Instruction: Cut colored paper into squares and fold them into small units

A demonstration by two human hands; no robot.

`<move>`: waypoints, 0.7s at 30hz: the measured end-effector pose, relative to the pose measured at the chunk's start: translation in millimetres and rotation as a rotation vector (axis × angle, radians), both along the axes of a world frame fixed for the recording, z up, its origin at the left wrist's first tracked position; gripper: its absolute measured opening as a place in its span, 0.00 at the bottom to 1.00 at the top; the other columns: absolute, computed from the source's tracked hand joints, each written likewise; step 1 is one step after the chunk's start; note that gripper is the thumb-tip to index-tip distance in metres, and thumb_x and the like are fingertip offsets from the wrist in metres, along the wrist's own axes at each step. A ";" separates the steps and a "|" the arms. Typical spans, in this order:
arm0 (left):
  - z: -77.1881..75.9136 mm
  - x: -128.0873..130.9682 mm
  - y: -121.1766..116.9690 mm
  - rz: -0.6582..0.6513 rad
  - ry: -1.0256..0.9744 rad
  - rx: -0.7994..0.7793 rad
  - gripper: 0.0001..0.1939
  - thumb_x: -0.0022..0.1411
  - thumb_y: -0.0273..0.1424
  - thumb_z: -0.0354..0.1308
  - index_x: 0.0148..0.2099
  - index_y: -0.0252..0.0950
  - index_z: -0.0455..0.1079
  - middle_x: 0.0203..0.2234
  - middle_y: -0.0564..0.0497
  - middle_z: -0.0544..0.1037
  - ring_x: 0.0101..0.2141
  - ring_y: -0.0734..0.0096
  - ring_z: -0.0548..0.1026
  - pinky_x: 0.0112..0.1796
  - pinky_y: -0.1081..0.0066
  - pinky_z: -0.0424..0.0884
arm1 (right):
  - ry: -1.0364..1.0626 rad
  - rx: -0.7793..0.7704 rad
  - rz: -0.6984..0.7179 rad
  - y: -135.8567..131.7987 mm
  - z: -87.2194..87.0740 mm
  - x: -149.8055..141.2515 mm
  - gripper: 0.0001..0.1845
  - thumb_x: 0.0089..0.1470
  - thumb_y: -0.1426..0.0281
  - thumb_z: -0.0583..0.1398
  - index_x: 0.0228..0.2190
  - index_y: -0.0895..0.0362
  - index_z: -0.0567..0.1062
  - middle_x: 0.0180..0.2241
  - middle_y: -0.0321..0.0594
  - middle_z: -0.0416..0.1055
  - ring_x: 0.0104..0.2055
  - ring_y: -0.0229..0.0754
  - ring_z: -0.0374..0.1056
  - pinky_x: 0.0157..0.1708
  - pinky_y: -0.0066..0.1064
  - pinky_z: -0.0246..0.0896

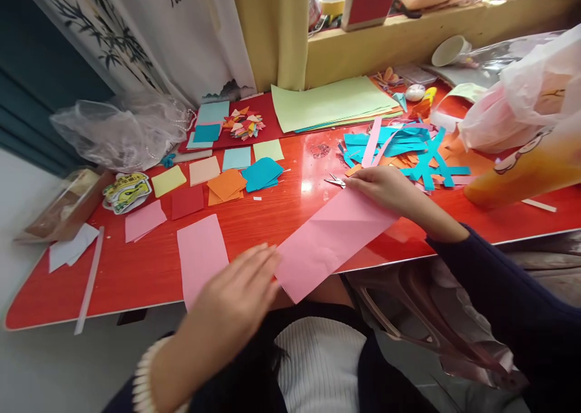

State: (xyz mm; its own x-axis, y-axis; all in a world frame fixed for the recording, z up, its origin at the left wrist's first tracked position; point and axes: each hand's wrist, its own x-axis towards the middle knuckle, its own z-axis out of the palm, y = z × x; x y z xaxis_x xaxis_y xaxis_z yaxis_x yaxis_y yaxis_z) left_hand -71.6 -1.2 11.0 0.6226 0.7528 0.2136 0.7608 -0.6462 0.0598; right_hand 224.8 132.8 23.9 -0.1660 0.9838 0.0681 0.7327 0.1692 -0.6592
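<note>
My right hand [385,189] pinches the upper end of a long pink paper strip [333,237], which slants down to the left over the table's front edge and shows a crease across it. By the fingertips stick out the blades of small scissors [336,181]; I cannot tell whether the hand holds them too. My left hand [233,298], blurred, has its fingers stretched out at the strip's lower left edge. Beneath and beside that hand lies another pink sheet [203,249], partly covered by it.
Small paper squares in several colours, such as blue ones [263,174], lie on the red table [290,210]. Larger green sheets [331,104] are stacked behind. Blue and orange scraps [408,146] pile up at right, near an orange drink bottle [521,171] and plastic bag [512,98].
</note>
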 end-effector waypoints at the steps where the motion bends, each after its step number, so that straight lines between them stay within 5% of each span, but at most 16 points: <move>1: -9.5 16.3 -1.1 0.015 0.017 0.023 0.26 0.62 0.38 0.50 0.59 0.29 0.58 0.56 0.39 0.63 0.55 0.54 0.64 0.54 0.56 0.64 | 0.078 -0.078 -0.016 0.3 -2.9 -0.4 0.20 0.52 0.55 0.55 0.19 0.56 0.70 0.20 0.37 0.66 0.20 0.35 0.59 0.18 0.28 0.47; 5: -23.9 60.4 -2.2 0.059 0.050 0.135 0.24 0.64 0.36 0.48 0.54 0.21 0.62 0.51 0.36 0.69 0.51 0.56 0.68 0.47 0.64 0.71 | 0.474 -0.419 -0.053 -11.8 -16.6 11.3 0.20 0.51 0.51 0.54 0.34 0.53 0.76 0.31 0.40 0.73 0.29 0.39 0.69 0.19 0.27 0.61; 9: -16.6 60.4 -3.2 0.092 0.044 0.114 0.23 0.65 0.36 0.46 0.52 0.22 0.65 0.48 0.37 0.72 0.49 0.59 0.71 0.43 0.66 0.74 | 0.747 -0.657 -0.057 -34.1 -19.7 19.2 0.31 0.43 0.64 0.65 0.51 0.50 0.67 0.37 0.40 0.74 0.36 0.43 0.72 0.32 0.32 0.72; 16: -6.6 57.1 -9.7 0.035 0.059 0.047 0.24 0.63 0.41 0.48 0.50 0.25 0.67 0.49 0.35 0.71 0.49 0.55 0.70 0.42 0.63 0.74 | 0.744 -0.498 -0.130 -41.9 -24.1 4.3 0.34 0.43 0.68 0.65 0.53 0.53 0.65 0.26 0.35 0.70 0.29 0.39 0.70 0.35 0.34 0.72; 21: 19.9 47.6 -4.5 -0.136 -0.050 -0.138 0.16 0.65 0.36 0.47 0.43 0.30 0.69 0.37 0.44 0.77 0.36 0.63 0.76 0.34 0.64 0.75 | 0.773 -0.384 -0.101 -36.8 -29.3 1.9 0.30 0.47 0.68 0.63 0.52 0.53 0.64 0.25 0.32 0.66 0.32 0.37 0.69 0.34 0.30 0.70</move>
